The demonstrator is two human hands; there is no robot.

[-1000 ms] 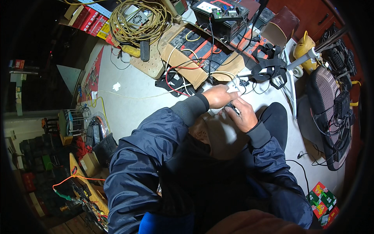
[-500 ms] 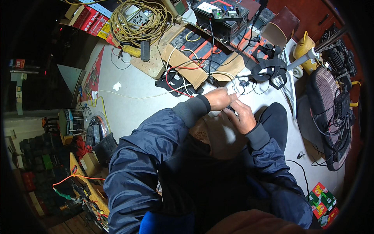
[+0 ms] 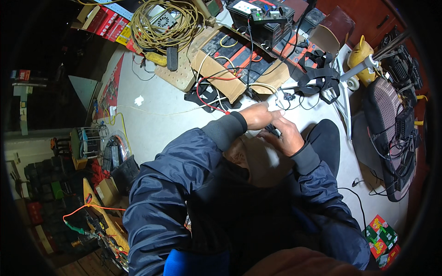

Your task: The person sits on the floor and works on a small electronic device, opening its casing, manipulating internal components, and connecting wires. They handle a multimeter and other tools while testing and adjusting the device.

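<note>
My left hand (image 3: 257, 116) is closed, fingers curled under and thumb pointing right; what it pinches is hidden. Right beside it, my right hand (image 3: 288, 137) curls round a small dark object (image 3: 273, 130), of which only a bit shows between the fingers. The two hands nearly meet, above the pale floor and close in front of my body. Just beyond them runs a white cable (image 3: 276, 97), next to a small black connector (image 3: 289, 96). A red wire (image 3: 199, 88) comes down from the battery box to near my left cuff.
An open cardboard box (image 3: 230, 89) holds large black-and-orange batteries, with a black battery (image 3: 258, 23) behind. A coiled yellow hose (image 3: 138, 27) lies at the far left. On the right stand a white metal stand (image 3: 343, 108) and a cushioned seat (image 3: 384, 133) with black cables.
Both hands stay close together with small finger shifts. A little more of the dark object shows by my right fingers, and less of the white cable shows by my left thumb.
</note>
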